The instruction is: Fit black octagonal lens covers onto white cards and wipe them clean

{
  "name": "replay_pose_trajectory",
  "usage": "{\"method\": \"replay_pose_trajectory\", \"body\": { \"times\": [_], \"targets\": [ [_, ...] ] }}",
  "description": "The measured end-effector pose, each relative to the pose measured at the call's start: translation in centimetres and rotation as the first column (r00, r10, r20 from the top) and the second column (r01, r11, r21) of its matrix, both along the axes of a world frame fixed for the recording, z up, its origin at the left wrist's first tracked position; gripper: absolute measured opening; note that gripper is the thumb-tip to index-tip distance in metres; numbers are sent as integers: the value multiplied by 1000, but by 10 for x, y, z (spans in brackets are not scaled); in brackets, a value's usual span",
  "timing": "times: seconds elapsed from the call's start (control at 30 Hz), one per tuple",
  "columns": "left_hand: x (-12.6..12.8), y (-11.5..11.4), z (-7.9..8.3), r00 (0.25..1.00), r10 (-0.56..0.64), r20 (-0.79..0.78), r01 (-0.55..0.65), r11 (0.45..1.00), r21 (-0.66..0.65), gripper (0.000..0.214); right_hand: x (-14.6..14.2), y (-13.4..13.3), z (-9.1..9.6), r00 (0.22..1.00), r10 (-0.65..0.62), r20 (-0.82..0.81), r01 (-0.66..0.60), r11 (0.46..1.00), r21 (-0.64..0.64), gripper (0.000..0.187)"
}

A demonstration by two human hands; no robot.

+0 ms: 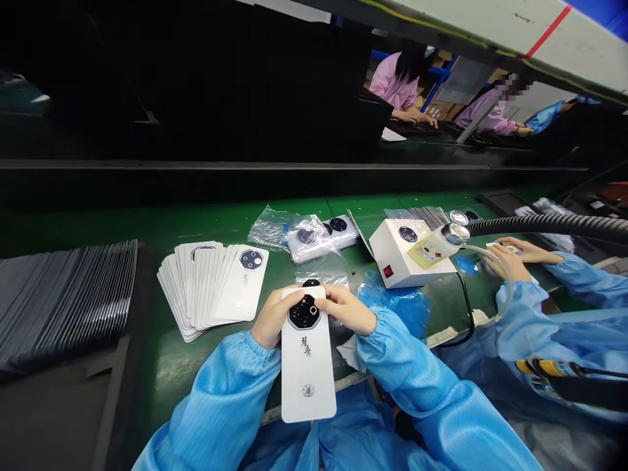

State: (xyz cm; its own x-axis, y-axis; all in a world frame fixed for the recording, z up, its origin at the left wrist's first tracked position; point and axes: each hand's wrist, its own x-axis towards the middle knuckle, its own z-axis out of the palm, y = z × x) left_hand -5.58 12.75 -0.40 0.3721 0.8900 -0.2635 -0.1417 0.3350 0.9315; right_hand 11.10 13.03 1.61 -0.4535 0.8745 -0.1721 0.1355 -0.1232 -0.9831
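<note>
Left hand [275,320] and right hand [348,311] pinch a white phone cover [308,379] beside its black camera ring [304,313], fingers [338,296] pressed together; more covers [210,288] fan out at ten o'clock.

We've got the held phone back cover [308,373] over the near edge of the bench [196,373], fanned covers [210,288] just left of it, and stacked panels [63,294] further left. Bagged covers [321,237] sit behind; benchtop unit [407,252] right, co-worker's hands [510,258] beyond it.
</note>
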Motion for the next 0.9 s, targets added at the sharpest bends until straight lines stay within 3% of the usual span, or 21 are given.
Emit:
{"method": "replay_pose_trajectory", "body": {
  "times": [0.23,0.47,0.67,0.8,0.9],
  "targets": [
    [3,-7,-6,995,-96,-12,94,989,-118,25,9,1,-8,977,-186,-102,183,982,-43,42],
    [1,-5,-19,998,-32,-62,25,993,-113,27,7,0,-7,990,-111,-93,98,986,-134,46],
    [5,-6,-24,998,-35,-45,31,995,-95,23,8,5,-2,999,-34,-37,27,984,-175,26],
    [10,-2,-20,996,91,17,-90,994,-56,28,14,28,2,1000,9,29,-2,976,-219,19],
    [10,6,-22,971,235,37,-235,972,-4,31,24,69,11,993,-99,62,109,975,-191,24]
  ]
}}
